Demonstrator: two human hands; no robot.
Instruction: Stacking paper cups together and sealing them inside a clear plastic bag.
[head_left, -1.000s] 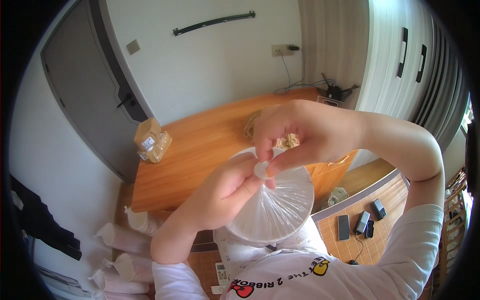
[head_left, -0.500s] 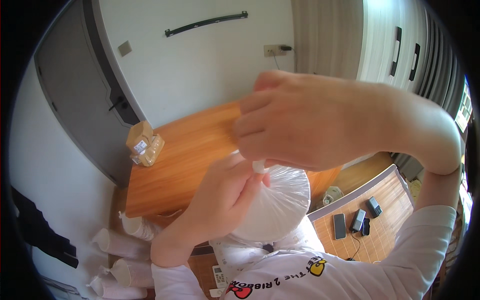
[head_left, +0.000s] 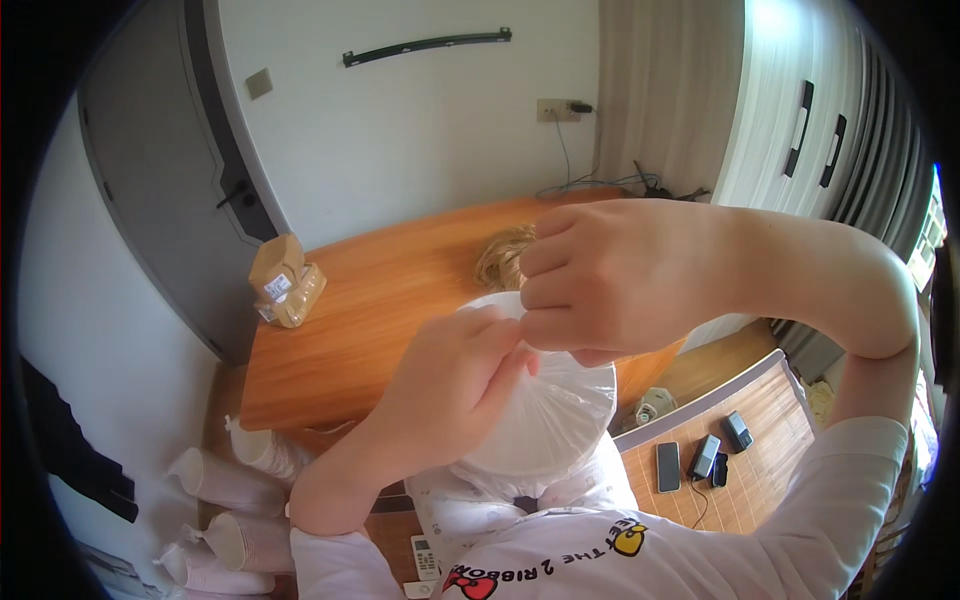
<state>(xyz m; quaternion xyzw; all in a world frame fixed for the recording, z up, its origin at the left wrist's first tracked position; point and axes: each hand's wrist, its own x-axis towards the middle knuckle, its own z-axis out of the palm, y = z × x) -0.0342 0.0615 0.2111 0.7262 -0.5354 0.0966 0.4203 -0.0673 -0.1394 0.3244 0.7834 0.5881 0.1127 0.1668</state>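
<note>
A round white bundle [head_left: 540,425], wrapped in thin clear plastic film, rests on my lap against the table's near edge. Pleats in the film run together toward its gathered top. My left hand [head_left: 455,375] is closed around that gathered film, thumb and fingers pinched together. Right above and touching it, my right hand [head_left: 600,285] is curled in a fist, back of the hand facing up. Its fingertips are hidden, as is whatever part of the film they grip. Behind the right hand lies a hank of tan strands [head_left: 503,257] on the table, partly covered.
Brown packages [head_left: 285,280] sit at the wooden table's [head_left: 350,300] left end. Several film-wrapped white stacks [head_left: 235,485] lie at lower left. To the right, a low bamboo-topped surface [head_left: 760,450] bears a phone [head_left: 668,467] and small devices. Cables [head_left: 600,185] run along the table's back.
My right hand has come down nearer the left hand, covering the white film tip that showed between them. The hank of strands has come into sight. The view has shifted slightly.
</note>
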